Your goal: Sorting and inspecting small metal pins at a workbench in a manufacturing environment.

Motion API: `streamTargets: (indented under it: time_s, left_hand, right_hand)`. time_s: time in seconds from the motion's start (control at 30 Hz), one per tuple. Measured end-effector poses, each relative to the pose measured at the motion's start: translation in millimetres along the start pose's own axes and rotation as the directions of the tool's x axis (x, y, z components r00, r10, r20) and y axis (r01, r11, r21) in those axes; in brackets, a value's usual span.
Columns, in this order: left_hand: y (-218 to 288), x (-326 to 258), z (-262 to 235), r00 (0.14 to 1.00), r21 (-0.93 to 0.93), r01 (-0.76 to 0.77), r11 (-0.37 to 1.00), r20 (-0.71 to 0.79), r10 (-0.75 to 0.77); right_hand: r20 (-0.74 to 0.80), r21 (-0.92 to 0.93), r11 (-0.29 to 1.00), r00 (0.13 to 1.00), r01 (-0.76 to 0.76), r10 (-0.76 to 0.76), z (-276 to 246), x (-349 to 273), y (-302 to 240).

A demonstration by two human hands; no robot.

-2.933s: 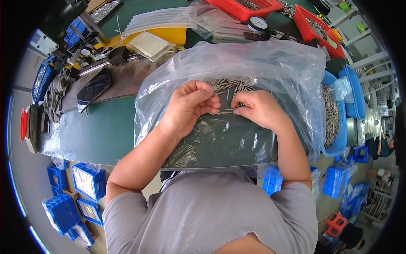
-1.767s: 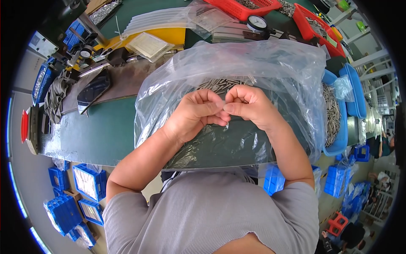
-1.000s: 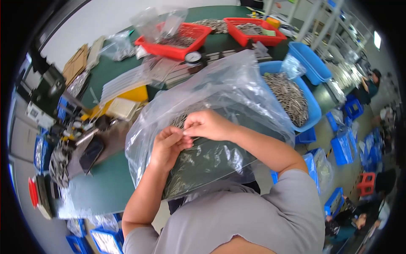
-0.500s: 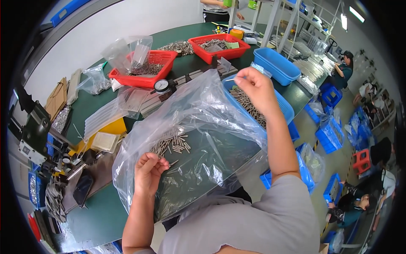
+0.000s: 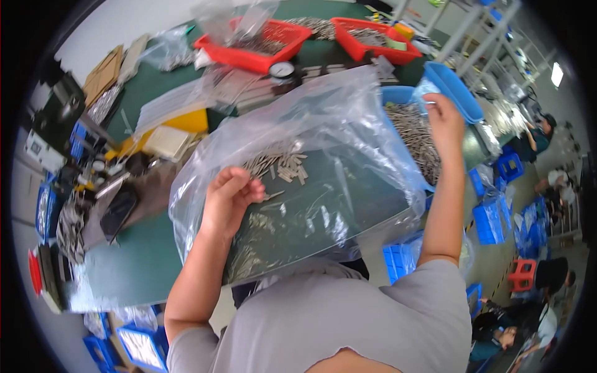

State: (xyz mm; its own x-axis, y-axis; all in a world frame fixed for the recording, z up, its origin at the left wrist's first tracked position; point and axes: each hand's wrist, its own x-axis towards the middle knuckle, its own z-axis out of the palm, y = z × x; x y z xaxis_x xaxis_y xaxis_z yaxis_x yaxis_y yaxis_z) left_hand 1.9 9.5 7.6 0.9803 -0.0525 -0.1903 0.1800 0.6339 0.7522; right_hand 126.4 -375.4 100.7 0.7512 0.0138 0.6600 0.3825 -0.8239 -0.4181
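Observation:
My left hand (image 5: 231, 200) is closed, thumb against curled fingers, low over the clear plastic sheet or bag (image 5: 354, 186) spread on the bench. Slim metal pins (image 5: 273, 196) lie at its fingertips; whether it grips one cannot be made out. Just beyond, a loose pile of metal pins (image 5: 289, 166) rests on the plastic. My right hand (image 5: 445, 127) is pinched above the far right side of a blue bin (image 5: 398, 94) full of similar pins (image 5: 415, 137). A small whitish glint shows at its fingertips, too small to name. A crumpled clear bag (image 5: 425, 90) sits beside those fingers.
Two red baskets of metal parts (image 5: 252, 59) (image 5: 376, 46) stand at the back. A dial gauge (image 5: 282, 70) lies before them. Another blue bin (image 5: 457, 93) is at the right. Tools and a dark pouch (image 5: 119, 211) crowd the left. Co-workers sit far right.
My right hand, which held a thin pin up over the blue bin's near end, has shifted right and lower toward the bin's side. The left hand stays at the pins; the whole view has shifted.

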Motion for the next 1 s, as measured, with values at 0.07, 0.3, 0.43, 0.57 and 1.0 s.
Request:
streamTargets:
  time_s: [0.07,0.3,0.43,0.57,1.0]
  left_hand:
    - [1,4,-1,1.0,-0.025,-0.028,0.999,-0.013,0.028]
    - [2,4,-10,0.999,-0.064,-0.045,0.997,-0.022,0.043]
    - [3,3,-12,0.998,-0.094,-0.058,0.994,-0.039,0.054]
    - [6,2,-13,0.998,-0.076,-0.059,0.995,-0.036,0.057]
    - [4,2,-9,0.998,-0.059,0.066,0.996,-0.015,-0.067]
  right_hand:
    - [0.109,0.241,0.968,0.993,-0.067,0.041,-3,-11,-60]
    - [0.708,0.488,0.825,0.423,0.285,-0.565,78,-52,-162]
    - [0.784,0.471,0.807,0.25,0.355,-0.568,120,-70,-173]
    - [0.792,0.45,0.82,0.266,0.354,-0.55,136,-81,-176]
    - [0.762,0.527,0.848,0.47,-0.052,-0.445,140,-61,-155]
